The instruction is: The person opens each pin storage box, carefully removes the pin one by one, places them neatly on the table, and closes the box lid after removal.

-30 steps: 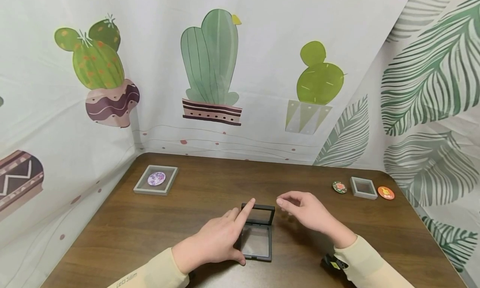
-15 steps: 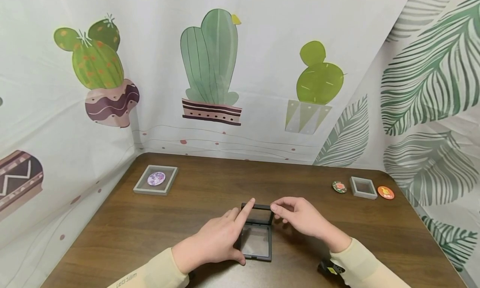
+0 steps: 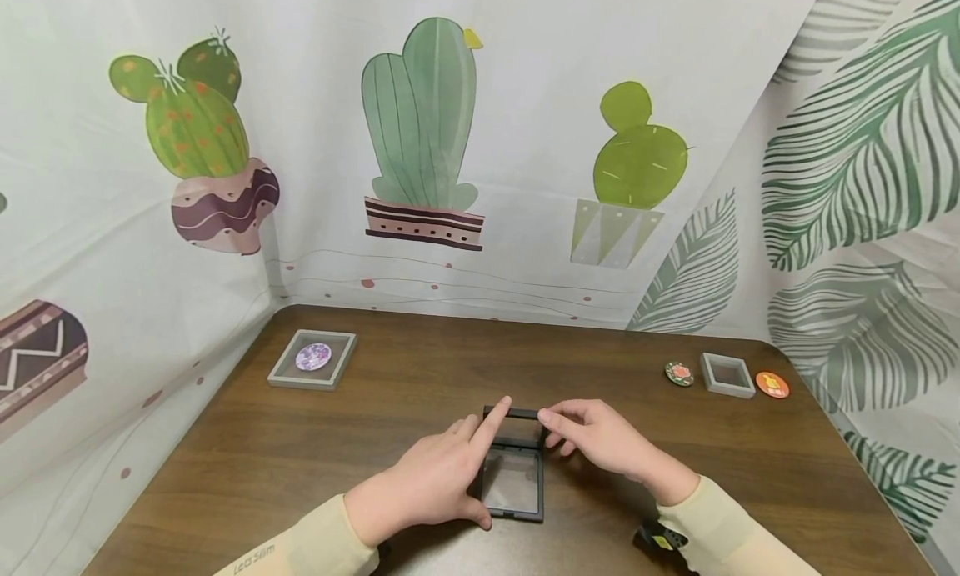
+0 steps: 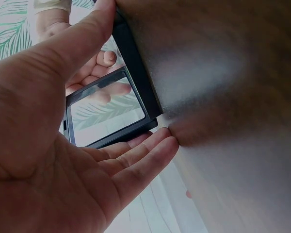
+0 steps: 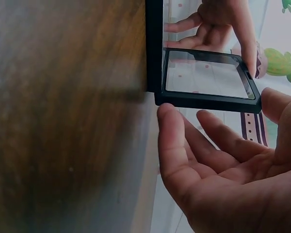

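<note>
A black hinged floating display frame [image 3: 513,516] with clear film windows lies on the table, its lid [image 3: 517,430] standing upright at the back. My left hand [image 3: 431,480] holds the frame's left side, thumb at the front corner and index finger at the lid's top edge. In the left wrist view its other fingers [image 4: 148,158] reach behind the lid. My right hand [image 3: 600,438] grips the lid's right side. The right wrist view shows that thumb [image 5: 276,104] on the lid's top corner and a fingertip [image 5: 166,114] at the hinge end.
A grey frame [image 3: 303,384] with a purple-and-white round badge [image 3: 313,357] lies at the table's back left. At the back right are a dark floral badge [image 3: 679,374], a small grey frame [image 3: 729,388] and an orange badge [image 3: 772,384]. Printed fabric [image 3: 525,142] hangs behind.
My right hand has moved left from beside the frame and taken hold of the lid's right side. My left hand and the frame have stayed in place.
</note>
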The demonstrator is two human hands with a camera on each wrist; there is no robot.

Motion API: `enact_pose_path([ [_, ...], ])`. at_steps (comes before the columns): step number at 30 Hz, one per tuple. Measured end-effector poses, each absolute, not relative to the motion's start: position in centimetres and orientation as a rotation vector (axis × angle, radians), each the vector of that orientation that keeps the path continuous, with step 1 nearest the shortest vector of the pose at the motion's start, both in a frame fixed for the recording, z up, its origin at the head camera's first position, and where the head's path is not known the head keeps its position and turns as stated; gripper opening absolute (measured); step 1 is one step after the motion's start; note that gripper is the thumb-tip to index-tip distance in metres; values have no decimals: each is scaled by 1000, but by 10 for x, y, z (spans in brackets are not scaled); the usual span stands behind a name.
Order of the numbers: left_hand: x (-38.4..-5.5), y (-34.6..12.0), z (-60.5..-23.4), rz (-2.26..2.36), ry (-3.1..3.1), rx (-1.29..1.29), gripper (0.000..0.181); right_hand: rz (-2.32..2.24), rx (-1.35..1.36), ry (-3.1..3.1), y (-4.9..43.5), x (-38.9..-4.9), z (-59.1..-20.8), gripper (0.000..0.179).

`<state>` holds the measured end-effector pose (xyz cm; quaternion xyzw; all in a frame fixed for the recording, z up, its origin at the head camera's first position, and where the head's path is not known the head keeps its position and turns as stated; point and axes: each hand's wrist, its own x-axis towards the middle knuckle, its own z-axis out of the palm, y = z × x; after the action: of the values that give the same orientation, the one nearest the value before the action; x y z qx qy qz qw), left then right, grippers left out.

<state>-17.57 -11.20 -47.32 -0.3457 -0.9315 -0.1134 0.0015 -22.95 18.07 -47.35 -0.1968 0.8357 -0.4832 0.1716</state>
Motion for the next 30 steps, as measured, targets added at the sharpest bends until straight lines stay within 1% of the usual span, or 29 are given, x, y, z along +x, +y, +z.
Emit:
enact_pose_path([
  [4,-176,-112,-474,-352,-2922,-1086,160,-1387,-536,2326,180,-230,-473,54],
  [13,-176,-112,-472,-329,-2908,-1080,167,-1405,-534,2269,179,-226,-471,50],
  [22,-173,-110,-473,-408,-2936,-1022,169,-1391,-563,2223,180,-226,-471,48],
  [30,-170,-107,-472,-446,-2906,-959,176,-1318,-611,2241,182,-225,-468,49],
])
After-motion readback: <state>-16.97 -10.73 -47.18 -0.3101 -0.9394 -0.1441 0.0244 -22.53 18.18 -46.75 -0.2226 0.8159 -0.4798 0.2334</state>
